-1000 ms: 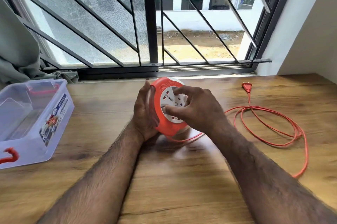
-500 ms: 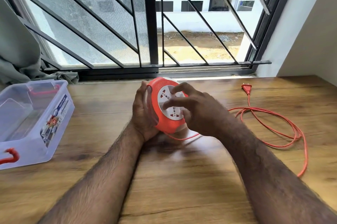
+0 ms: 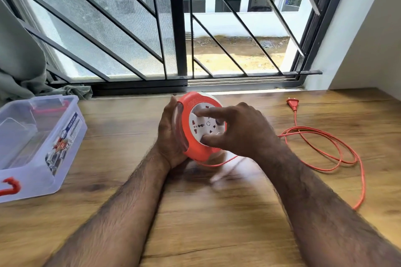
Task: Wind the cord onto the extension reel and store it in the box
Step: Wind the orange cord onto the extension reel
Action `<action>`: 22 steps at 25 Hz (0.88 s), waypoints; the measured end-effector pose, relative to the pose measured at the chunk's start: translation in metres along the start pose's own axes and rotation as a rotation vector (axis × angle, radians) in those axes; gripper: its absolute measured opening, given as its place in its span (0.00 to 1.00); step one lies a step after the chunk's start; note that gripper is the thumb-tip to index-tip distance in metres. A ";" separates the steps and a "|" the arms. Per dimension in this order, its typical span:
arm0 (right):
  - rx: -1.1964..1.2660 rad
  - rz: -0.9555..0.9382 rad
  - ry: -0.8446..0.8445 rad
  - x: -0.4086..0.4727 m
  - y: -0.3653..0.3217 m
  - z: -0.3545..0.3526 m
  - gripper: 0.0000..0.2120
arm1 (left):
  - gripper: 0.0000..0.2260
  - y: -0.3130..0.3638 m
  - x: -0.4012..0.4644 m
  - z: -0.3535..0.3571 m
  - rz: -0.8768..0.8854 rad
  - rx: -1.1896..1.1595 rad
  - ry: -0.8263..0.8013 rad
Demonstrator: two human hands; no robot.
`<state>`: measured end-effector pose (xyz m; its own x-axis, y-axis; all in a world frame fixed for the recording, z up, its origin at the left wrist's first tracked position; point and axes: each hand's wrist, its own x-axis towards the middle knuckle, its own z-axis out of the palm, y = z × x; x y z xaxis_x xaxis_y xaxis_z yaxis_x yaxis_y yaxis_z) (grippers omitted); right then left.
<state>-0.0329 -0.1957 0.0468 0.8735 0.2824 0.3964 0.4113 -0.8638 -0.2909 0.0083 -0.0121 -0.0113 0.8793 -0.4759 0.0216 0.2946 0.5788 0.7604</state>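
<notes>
Orange reel (image 3: 196, 149), orange cord (image 3: 338, 158)

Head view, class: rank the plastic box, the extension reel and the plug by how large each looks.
1. Plastic box, largest, though partly cut off at the left edge.
2. Extension reel, partly covered by the hands.
3. Plug, smallest by far, though farthest from the camera.

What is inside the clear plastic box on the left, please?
Through the clear plastic box walls only its own red handle and reflections show; no cord or reel lies inside. The near-left corner runs out of frame, so that part cannot be checked.
</notes>
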 end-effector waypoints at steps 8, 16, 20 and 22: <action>0.248 0.217 0.107 -0.001 -0.018 0.023 0.29 | 0.37 0.001 0.000 0.000 0.019 -0.003 0.008; 0.323 -0.123 0.116 0.001 0.010 0.009 0.20 | 0.41 -0.003 0.003 -0.006 0.037 -0.046 -0.077; 0.075 -0.160 -0.123 -0.001 0.002 0.005 0.30 | 0.39 0.000 0.000 -0.005 0.015 -0.033 -0.071; 0.002 -0.130 -0.124 0.000 -0.003 0.003 0.30 | 0.39 0.000 0.001 -0.003 0.015 -0.026 -0.058</action>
<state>-0.0329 -0.1920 0.0452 0.8382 0.4411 0.3208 0.5235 -0.8158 -0.2460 0.0100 -0.0103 -0.0135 0.8607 -0.5041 0.0704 0.2923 0.6027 0.7425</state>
